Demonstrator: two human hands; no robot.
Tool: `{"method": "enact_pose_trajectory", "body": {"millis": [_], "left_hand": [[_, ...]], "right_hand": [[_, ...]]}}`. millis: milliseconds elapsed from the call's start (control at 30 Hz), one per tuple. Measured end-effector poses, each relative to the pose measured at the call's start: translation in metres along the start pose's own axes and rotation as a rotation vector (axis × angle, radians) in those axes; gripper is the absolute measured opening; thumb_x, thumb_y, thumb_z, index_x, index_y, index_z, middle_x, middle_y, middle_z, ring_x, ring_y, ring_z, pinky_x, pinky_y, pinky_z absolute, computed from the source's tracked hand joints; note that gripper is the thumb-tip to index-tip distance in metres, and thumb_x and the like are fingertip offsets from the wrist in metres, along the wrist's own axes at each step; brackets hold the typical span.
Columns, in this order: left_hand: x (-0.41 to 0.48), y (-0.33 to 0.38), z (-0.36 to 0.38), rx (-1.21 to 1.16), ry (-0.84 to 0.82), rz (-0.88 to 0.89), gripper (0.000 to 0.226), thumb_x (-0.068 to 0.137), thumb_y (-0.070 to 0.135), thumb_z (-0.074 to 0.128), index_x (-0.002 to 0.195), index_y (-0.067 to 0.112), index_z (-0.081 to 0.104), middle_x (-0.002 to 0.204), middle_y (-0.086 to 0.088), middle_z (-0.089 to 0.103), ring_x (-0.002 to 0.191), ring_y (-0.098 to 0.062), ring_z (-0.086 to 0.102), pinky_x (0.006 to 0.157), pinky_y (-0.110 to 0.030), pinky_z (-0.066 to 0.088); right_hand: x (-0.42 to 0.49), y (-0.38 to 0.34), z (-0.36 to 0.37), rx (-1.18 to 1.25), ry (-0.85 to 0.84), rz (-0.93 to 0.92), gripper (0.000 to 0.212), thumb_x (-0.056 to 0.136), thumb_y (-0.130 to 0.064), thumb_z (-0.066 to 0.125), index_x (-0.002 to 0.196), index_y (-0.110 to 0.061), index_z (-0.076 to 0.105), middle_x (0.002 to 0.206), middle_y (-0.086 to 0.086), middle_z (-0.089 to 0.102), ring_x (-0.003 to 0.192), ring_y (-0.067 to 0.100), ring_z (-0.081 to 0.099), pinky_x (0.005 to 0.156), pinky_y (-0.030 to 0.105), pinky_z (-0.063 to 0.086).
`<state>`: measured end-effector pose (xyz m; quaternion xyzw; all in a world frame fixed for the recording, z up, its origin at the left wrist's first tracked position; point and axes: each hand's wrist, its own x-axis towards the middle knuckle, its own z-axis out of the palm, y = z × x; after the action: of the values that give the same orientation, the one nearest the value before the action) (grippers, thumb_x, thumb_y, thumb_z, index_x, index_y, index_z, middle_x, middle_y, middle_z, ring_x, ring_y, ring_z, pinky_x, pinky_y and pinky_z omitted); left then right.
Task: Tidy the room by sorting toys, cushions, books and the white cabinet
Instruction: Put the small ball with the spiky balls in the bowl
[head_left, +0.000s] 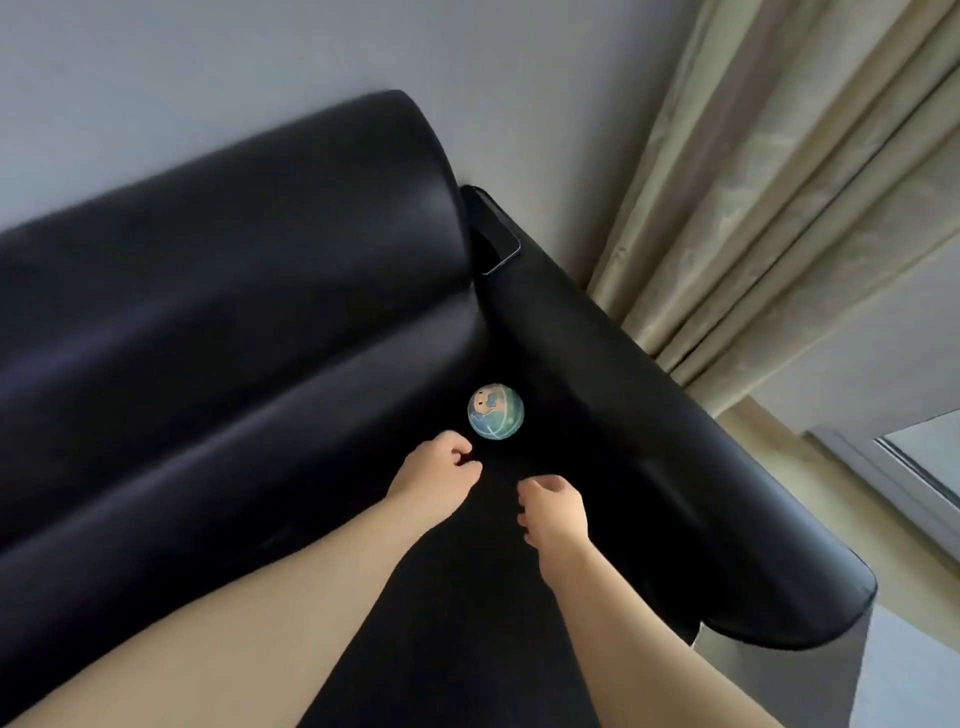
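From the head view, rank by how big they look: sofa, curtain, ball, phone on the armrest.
1. sofa
2. curtain
3. ball and phone: about alike. The phone is partly hidden behind the backrest, so I won't rank them.

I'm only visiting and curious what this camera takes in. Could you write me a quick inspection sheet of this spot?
Surface: black leather sofa, seen from above at the corner where its seat meets the armrest.
Job's things: small blue-green patterned ball lying on the seat in that corner; neither hand holds it.
Clutter: dark flat device, likely a phone, on the armrest against the backrest.
Grippers: left hand and right hand, both bare, fingers loosely curled, holding nothing, close to the ball.
Cables: nothing seen.
Surroundings: grey wall, beige curtain, window frame at the right.
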<state>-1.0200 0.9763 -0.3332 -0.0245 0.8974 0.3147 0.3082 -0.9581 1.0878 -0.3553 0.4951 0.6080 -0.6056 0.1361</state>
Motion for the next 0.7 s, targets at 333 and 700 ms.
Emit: {"method": "enact_pose_trajectory", "body": {"millis": [333,700], "left_hand": [[0.17,0.0,0.091,0.317,0.075,0.005,0.083,0.083,0.03,0.065,0.148,0.022,0.014,0.155,0.001,0.002,0.139,-0.026,0.022,0.104,-0.041,0.035],[0.155,-0.017,0.108,0.036,0.08,-0.037,0.087,0.065,0.034,0.081,0.133,0.032,0.028,0.131,-0.002,0.026,0.101,-0.024,0.051,0.076,-0.032,0.047]], "right_hand": [[0.159,0.03,-0.004,-0.095,0.037,0.197,0.022,0.092,-0.021,0.052,0.112,-0.014,0.056,0.09,0.006,0.058,0.086,0.023,0.056,0.083,0.036,0.05],[0.139,0.063,-0.01,0.266,0.017,0.287,0.032,0.091,-0.019,0.056,0.122,-0.014,0.05,0.095,0.002,0.057,0.09,0.019,0.058,0.086,0.036,0.05]]}}
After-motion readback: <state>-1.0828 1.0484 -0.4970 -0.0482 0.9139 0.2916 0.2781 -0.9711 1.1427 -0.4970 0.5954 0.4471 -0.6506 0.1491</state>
